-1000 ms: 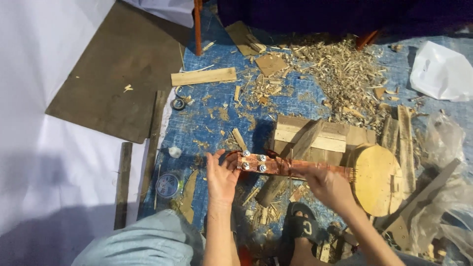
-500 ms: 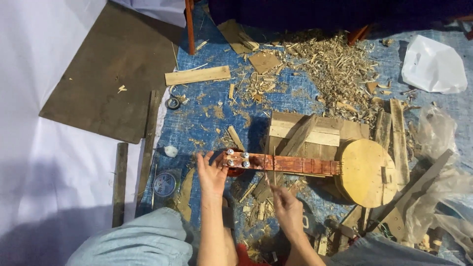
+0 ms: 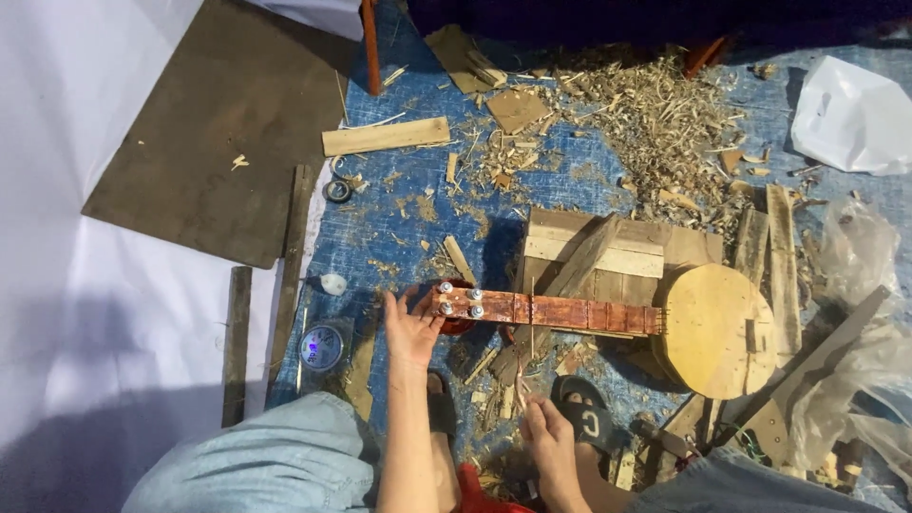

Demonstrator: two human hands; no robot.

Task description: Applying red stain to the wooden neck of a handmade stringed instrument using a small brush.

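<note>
The left hand (image 3: 410, 331) covers the near side of the headstock (image 3: 456, 304), so the pegs there cannot be seen. The right hand (image 3: 546, 445) is curled low in the frame; what it pinches, perhaps a thin string, is too fine to tell. A sandal (image 3: 587, 418) is half hidden behind that hand, and the other sandal (image 3: 440, 410) lies mostly under the left forearm. The jeans (image 3: 256, 456) are cut off by the bottom edge. The block (image 3: 594, 252) is partly hidden by the neck (image 3: 560, 312) and the round body (image 3: 714, 331). The lid (image 3: 321, 348) bears print too small to tell. The white bag (image 3: 850, 116) runs off the right edge.
</note>
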